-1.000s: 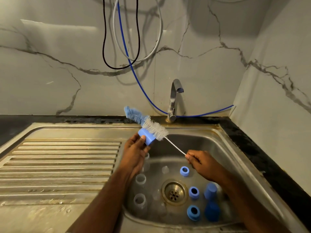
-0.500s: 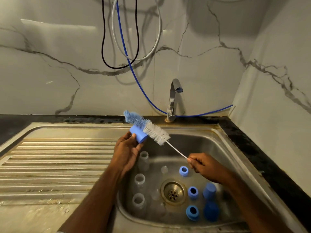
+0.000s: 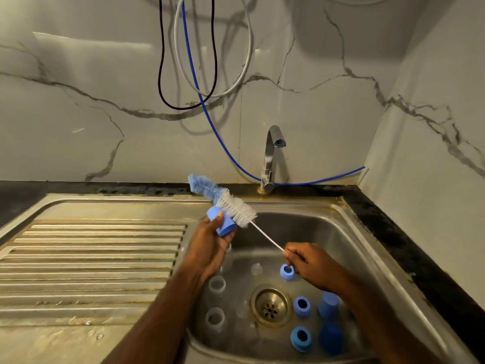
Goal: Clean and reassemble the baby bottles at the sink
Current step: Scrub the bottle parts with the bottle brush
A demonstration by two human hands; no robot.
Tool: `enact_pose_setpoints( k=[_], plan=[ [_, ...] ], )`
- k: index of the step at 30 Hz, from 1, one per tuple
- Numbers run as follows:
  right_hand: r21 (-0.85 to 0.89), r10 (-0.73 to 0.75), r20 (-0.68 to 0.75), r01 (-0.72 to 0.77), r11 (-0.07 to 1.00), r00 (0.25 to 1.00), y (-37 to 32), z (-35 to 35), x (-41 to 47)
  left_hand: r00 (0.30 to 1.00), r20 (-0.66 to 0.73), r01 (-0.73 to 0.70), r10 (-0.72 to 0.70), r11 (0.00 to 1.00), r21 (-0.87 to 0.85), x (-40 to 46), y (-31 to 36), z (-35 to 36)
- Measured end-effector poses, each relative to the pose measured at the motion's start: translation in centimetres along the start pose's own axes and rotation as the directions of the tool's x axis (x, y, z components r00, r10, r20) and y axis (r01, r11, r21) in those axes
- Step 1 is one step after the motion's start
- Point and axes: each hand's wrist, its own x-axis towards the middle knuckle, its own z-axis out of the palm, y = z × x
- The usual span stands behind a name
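Stainless steel sink, ribbed drainboard, white veined marble wall; left hand grips blue plastic bottle cap – right hand pinches white-and-blue bristle bottle brush by wire handle.

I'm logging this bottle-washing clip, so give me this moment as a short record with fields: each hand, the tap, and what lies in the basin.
left hand: left hand grips a blue cap above the sink's edge
right hand: right hand pinches the wire handle of the bottle brush
brush: white bristles lie against the cap
tap: tap shows no water running
basin: sink holds clear bottles, blue collar rings and blue caps around the drain
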Motion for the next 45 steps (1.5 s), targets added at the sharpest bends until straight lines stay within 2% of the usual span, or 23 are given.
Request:
enact_pose_setpoints(
  k=[3, 6, 8, 12, 14, 16, 19, 21, 22, 25, 28, 32, 34, 37, 39, 42, 45],
  plan=[
    [0.015, -0.020, -0.023, 0.020, 1.000, 1.000, -0.4, 0.5, 0.4, 0.998, -0.002, -0.066, 0.067, 0.992, 0.111, -0.3, -0.1, 0.2],
    [0.095, 0.026, 0.060, -0.032, 0.995, 0.998, 0.3, -0.7, -0.3, 0.996, -0.016, -0.091, 0.093, 0.990, 0.107, 0.5, 0.8, -0.9],
    [0.132, 0.040, 0.090, -0.052, 0.990, 0.995, 0.6, -1.3, -0.8, 0.993, -0.033, -0.104, 0.111, 0.980, 0.169, 0.8, 1.1, -1.5],
    [0.049, -0.019, -0.014, 0.019, 0.999, 1.000, -0.7, 0.3, -0.2, 0.995, 0.059, -0.099, 0.084, 0.928, 0.359, 0.0, -0.6, -0.8],
    [-0.006, -0.066, -0.083, 0.066, 0.998, 0.994, -1.4, 1.4, 0.4, 0.994, 0.058, -0.106, 0.092, 0.943, 0.314, -0.1, -1.2, -0.2],
    [-0.020, -0.061, -0.125, 0.059, 0.998, 0.990, -1.2, 1.3, 0.6, 0.993, 0.011, -0.115, 0.115, 0.977, 0.179, 0.1, -0.5, -0.2],
    [-0.008, -0.014, -0.056, 0.013, 1.000, 0.998, 0.5, -0.5, -0.1, 0.983, -0.106, -0.149, 0.150, 0.989, 0.016, 0.8, 1.6, -0.9],
    [-0.015, 0.020, 0.016, -0.020, 1.000, 1.000, 1.0, -0.9, -0.5, 0.979, -0.131, -0.154, 0.158, 0.987, 0.040, 0.7, 1.7, -1.0],
    [-0.022, 0.022, 0.006, -0.022, 1.000, 1.000, 0.9, -0.7, -0.4, 0.981, -0.123, -0.143, 0.153, 0.986, 0.085, 0.4, 1.3, -0.7],
    [-0.032, -0.011, -0.118, 0.007, 0.999, 0.993, -0.2, 0.4, 0.2, 0.990, -0.058, -0.115, 0.131, 0.967, 0.225, -0.3, -0.5, 0.3],
    [0.017, -0.029, -0.186, 0.032, 0.999, 0.982, -0.7, 0.6, 0.6, 0.991, -0.049, -0.113, 0.127, 0.968, 0.224, -0.5, -1.1, 0.7],
    [0.027, -0.016, -0.048, 0.018, 0.999, 0.999, 0.3, -0.1, -0.1, 0.983, -0.123, -0.125, 0.138, 0.987, 0.103, 0.3, 0.7, -0.3],
    [-0.007, -0.019, -0.049, 0.019, 1.000, 0.999, 0.2, 0.2, -0.1, 0.988, -0.071, -0.124, 0.138, 0.977, 0.172, 0.0, 0.7, -0.3],
    [-0.009, -0.070, -0.139, 0.069, 0.998, 0.988, -0.7, 1.2, 0.6, 0.992, 0.036, -0.123, 0.117, 0.939, 0.320, -0.6, -1.1, 0.4],
    [0.000, -0.085, -0.151, 0.086, 0.996, 0.985, -0.7, 1.3, 0.8, 0.991, 0.028, -0.134, 0.132, 0.941, 0.311, -0.7, -1.6, 0.7],
    [-0.014, -0.053, -0.071, 0.052, 0.999, 0.996, 0.3, 0.1, 0.2, 0.984, -0.050, -0.153, 0.169, 0.960, 0.233, -0.2, -0.5, 0.2],
    [-0.063, -0.039, -0.024, 0.037, 0.997, 0.999, 0.5, -0.3, -0.1, 0.980, -0.073, -0.161, 0.185, 0.953, 0.256, 0.1, 0.0, -0.2]
  ],
)
